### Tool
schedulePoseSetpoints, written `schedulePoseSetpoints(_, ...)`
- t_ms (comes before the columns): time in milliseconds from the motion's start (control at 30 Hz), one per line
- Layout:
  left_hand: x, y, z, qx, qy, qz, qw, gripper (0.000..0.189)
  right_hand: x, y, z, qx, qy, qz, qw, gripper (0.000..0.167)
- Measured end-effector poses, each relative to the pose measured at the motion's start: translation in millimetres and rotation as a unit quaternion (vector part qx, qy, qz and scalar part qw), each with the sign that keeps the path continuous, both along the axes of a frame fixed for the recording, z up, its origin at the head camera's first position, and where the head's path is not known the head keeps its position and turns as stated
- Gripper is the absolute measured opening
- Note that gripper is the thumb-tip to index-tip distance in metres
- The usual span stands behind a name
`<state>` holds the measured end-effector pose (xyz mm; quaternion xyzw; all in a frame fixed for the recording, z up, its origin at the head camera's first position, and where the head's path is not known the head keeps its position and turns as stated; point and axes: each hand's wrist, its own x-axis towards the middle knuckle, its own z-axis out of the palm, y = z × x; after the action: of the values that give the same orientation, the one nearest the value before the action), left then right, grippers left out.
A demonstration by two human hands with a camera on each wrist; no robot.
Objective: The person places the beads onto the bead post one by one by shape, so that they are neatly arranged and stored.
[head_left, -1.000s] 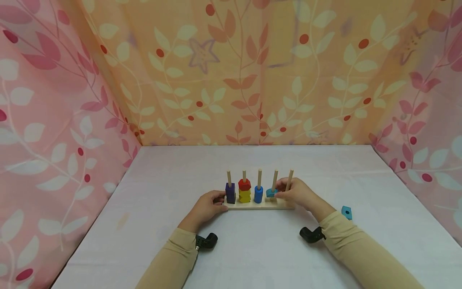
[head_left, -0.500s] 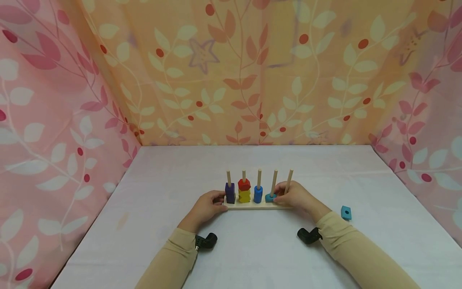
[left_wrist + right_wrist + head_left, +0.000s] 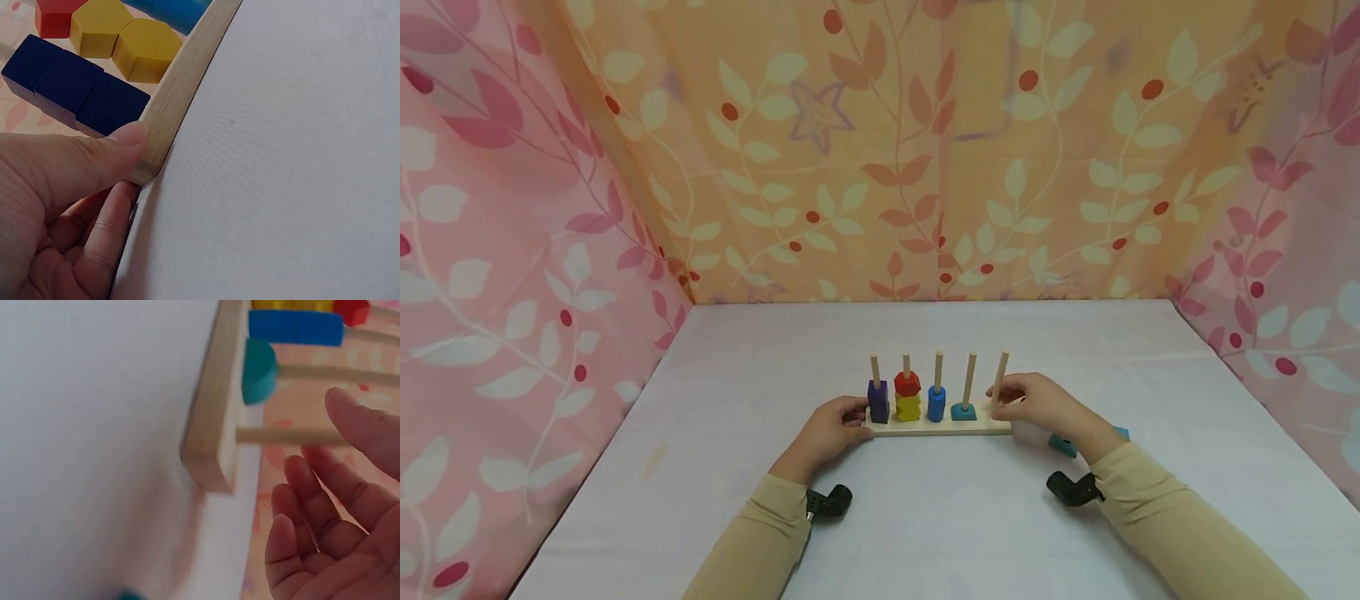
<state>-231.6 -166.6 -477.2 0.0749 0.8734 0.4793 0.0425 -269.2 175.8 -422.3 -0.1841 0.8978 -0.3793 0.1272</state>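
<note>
My left hand [image 3: 827,429] grips the left end of a wooden peg stacker [image 3: 925,429], its thumb on the base in the left wrist view. From left to right the pegs carry dark blue square blocks [image 3: 75,84], yellow blocks [image 3: 907,407] under a red one [image 3: 907,383], a blue cylinder stack [image 3: 936,404] and one teal block [image 3: 259,372] with a rounded side. That teal block lies down at the base of the fourth peg. My right hand [image 3: 1048,408] is beside the bare fifth peg [image 3: 294,435], fingers relaxed and apart, holding nothing.
Two loose teal blocks lie on the white tablecloth [image 3: 940,517] to the right: one [image 3: 1062,446] below my right wrist, another [image 3: 1122,432] partly hidden behind it. Patterned curtains [image 3: 880,167] stand behind and at both sides.
The teal block has gone down the fourth peg onto the base. My right hand has let it go and drawn back to the right. The left hand stays put.
</note>
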Motion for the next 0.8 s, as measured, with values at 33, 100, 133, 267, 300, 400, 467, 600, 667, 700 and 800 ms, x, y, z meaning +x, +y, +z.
schedulePoseSetpoints(33, -0.3, 0.0, -0.3, -0.004, 0.001, 0.001, 1.0, 0.048, 1.4, 6, 3.4, 0.009, 0.006, 0.002, 0.9999, 0.033)
schedulePoseSetpoints(100, -1.1, -0.1, -1.0, -0.009, 0.001, 0.003, 1.0, 0.048, 5.2, 18, 9.1, 0.024, 0.013, 0.001, 0.9996, 0.033)
schedulePoseSetpoints(133, -1.3, -0.2, -1.2, -0.01, 0.0, 0.005, 0.9999, 0.048, 7.5, 24, 11.2, 0.033, 0.015, -0.003, 0.9993, 0.032)
schedulePoseSetpoints(267, -2.1, -0.2, -2.7, -0.015, 0.003, 0.005, 0.9999, 0.048, 18.1, 45, 11.9, 0.064, 0.009, -0.006, 0.9979, 0.034)
schedulePoseSetpoints(300, -2.3, -0.1, -3.1, -0.014, 0.005, 0.003, 0.9999, 0.048, 21.0, 50, 10.5, 0.067, 0.003, -0.008, 0.9977, 0.034)
schedulePoseSetpoints(400, -1.8, -0.7, -4.3, -0.013, 0.007, -0.001, 0.9999, 0.048, 29.3, 62, 4.5, 0.064, -0.017, -0.017, 0.9977, 0.036)
schedulePoseSetpoints(467, -1.6, -0.8, -4.8, -0.009, 0.007, -0.003, 0.9999, 0.048, 34.4, 68, 0.2, 0.055, -0.032, -0.027, 0.9976, 0.039)
schedulePoseSetpoints(600, -1.4, -0.6, -4.5, -0.006, 0.008, -0.006, 0.9999, 0.049, 42.5, 76, -6.9, 0.056, -0.05, -0.05, 0.9959, 0.042)
schedulePoseSetpoints(667, -1.7, -0.7, -4.4, -0.006, 0.009, -0.006, 0.9999, 0.049, 45.5, 77, -9.8, 0.055, -0.06, -0.059, 0.995, 0.039)
schedulePoseSetpoints(700, -1.7, -0.7, -4.1, -0.006, 0.008, -0.005, 0.9999, 0.049, 46.7, 78, -11.4, 0.051, -0.063, -0.058, 0.9951, 0.037)
schedulePoseSetpoints(800, -2.0, -1.0, -4.2, -0.008, 0.007, -0.004, 0.9999, 0.049, 49.3, 78, -15.6, 0.036, -0.069, -0.057, 0.9954, 0.03)
